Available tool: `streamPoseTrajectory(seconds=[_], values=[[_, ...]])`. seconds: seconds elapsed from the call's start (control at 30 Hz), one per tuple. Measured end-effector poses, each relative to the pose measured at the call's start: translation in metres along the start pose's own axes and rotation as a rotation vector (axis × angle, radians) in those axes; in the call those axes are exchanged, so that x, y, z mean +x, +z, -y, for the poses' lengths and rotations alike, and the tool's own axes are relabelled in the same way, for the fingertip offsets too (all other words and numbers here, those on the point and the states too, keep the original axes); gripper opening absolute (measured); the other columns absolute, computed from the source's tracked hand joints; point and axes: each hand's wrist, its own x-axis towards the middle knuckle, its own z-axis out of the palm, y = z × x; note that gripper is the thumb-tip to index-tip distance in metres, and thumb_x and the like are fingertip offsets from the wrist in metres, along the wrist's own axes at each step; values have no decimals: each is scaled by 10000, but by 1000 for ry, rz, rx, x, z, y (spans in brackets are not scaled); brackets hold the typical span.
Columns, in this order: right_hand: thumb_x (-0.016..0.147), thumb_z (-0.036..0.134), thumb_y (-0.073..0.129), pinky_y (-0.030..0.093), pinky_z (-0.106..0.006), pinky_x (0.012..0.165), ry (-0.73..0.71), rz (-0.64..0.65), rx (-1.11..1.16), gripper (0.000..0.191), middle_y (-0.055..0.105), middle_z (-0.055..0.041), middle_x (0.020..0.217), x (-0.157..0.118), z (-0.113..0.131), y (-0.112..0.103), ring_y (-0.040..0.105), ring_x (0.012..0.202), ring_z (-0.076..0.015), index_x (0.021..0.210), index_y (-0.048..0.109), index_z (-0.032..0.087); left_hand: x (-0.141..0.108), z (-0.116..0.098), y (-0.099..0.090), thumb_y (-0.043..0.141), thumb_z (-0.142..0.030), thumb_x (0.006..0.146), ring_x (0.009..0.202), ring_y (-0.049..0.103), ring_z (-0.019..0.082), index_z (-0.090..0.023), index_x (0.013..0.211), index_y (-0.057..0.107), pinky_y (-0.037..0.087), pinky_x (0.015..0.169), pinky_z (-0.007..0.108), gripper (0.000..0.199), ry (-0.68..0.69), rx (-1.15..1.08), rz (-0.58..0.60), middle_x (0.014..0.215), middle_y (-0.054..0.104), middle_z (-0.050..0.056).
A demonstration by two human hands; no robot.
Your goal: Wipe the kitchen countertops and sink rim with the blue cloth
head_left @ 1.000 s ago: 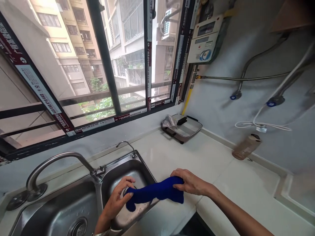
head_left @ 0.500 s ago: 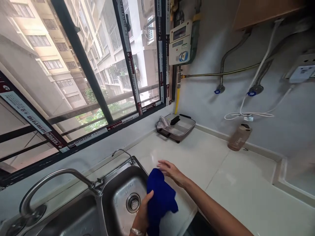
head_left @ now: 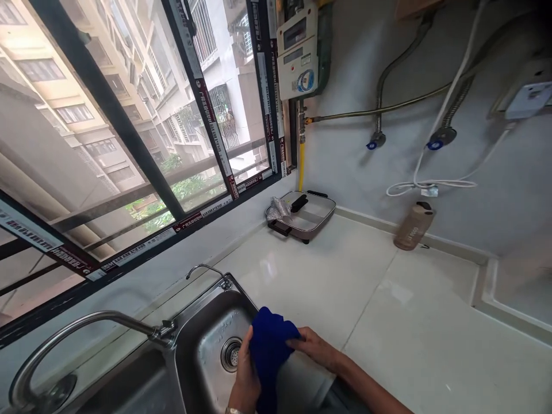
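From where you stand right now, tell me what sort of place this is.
Most likely a kitchen: it has a two-basin stainless-steel sink, a tall curved metal faucet, and a shallow rectangular brown pan with black handles on the glossy white countertop.

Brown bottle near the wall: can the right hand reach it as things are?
Probably not directly: the right hand holds the blue cloth, and the brown bottle is farther across the counter.

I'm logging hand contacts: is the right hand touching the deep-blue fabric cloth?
Touching. The head view shows the right hand pinching the deep-blue fabric cloth at its right edge, thumb against it, no gap visible.
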Motion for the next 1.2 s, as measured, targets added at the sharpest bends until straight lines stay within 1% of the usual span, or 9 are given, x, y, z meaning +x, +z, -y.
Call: streamPoseTrajectory(seconds=[0.1, 0.17, 0.27, 0.37, 0.53, 0.7, 1.03, 1.13, 1.2], values=[[831, 678, 591, 459, -354, 797, -42, -184, 44, 488, 593, 15, 712, -5, 11, -14, 528, 714, -156, 759, 633, 197, 1, -16, -8, 633, -539, 813, 1095, 697, 330, -216, 931, 761, 596, 962, 474, 367, -118, -56, 2, 862, 793, 89], [853, 668, 575, 411, -299, 670, -76, -315, 80, 478, 526, 38, 663, -6, 24, -20, 457, 634, -124, 737, 577, 204, 1, -33, -12, 709, -414, 805, 886, 745, 246, -197, 849, 741, 638, 808, 344, 224, -88, -81, -66, 767, 778, 54], [856, 677, 562, 330, -276, 574, -104, -451, 49, 492, 424, 59, 607, -6, 48, -27, 367, 570, -106, 693, 488, 218, -1, -56, -13, 786, -234, 755, 542, 654, 97, -190, 707, 661, 566, 542, 172, 141, 15, -129, -203, 605, 704, -26], [852, 716, 517, 322, -283, 562, -119, -550, -85, 526, 379, 58, 589, -6, 66, -34, 348, 564, -114, 667, 446, 229, 0, -69, -7, 812, -287, 738, 407, 547, 65, -188, 655, 594, 477, 399, 163, 254, 52, -45, -165, 512, 615, -57], [836, 739, 494, 378, -297, 610, -142, -606, -251, 547, 470, 35, 610, -13, 78, -57, 426, 612, -140, 658, 525, 223, 14, -77, 5, 854, -359, 677, 511, 624, 92, -187, 707, 590, 541, 496, 189, 317, 87, 115, -34, 609, 659, -39], [752, 744, 589, 394, -290, 596, -192, -672, -218, 557, 535, 22, 618, -4, 83, -85, 458, 623, -136, 625, 590, 202, 52, -88, 19, 846, -318, 678, 570, 662, 129, -166, 781, 632, 550, 530, 216, 282, 132, 218, -78, 658, 702, 19], [720, 753, 600, 434, -300, 652, -308, -848, -269, 584, 609, -1, 666, 27, 127, -133, 520, 692, -160, 752, 682, 175, 110, -134, 87, 757, -605, 681, 811, 644, 130, -207, 951, 707, 526, 723, 226, 484, 461, 387, -21, 899, 719, 16], [723, 730, 619, 459, -319, 697, -310, -864, -286, 568, 642, -19, 713, 12, 110, -138, 543, 735, -176, 802, 693, 173, 111, -120, 78, 743, -639, 676, 761, 597, 122, -202, 933, 720, 476, 648, 210, 508, 459, 496, -24, 855, 695, 10], [710, 714, 641, 473, -338, 693, -265, -875, -327, 531, 630, -18, 669, -6, 75, -135, 546, 711, -187, 748, 679, 186, 107, -91, 60, 753, -665, 640, 630, 519, 101, -178, 812, 713, 405, 552, 210, 518, 401, 570, -24, 700, 630, -12]])
